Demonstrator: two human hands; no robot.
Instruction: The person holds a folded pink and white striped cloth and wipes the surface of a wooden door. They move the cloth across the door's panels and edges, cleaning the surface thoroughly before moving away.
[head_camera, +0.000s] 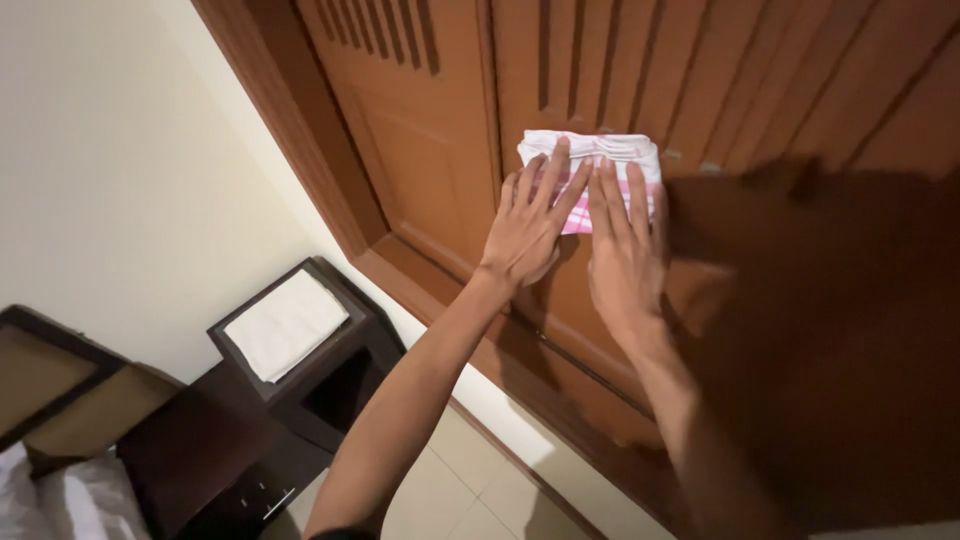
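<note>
Folded white-and-pink checked cloth (590, 170) | our left hand (527, 225), right hand (622, 250) press it, fingers flat, onto brown wooden door (420, 150).

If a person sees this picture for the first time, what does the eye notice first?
First come the left hand and the right hand, both flat with fingers spread, pressing a folded white and pink cloth against a brown wooden door in the upper middle. At lower left, a dark side table carries a white folded towel.

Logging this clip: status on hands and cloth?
Both hands flat: left hand, right hand. Folded white-and-pink cloth pressed against the wooden door. Nothing in the way.
</note>
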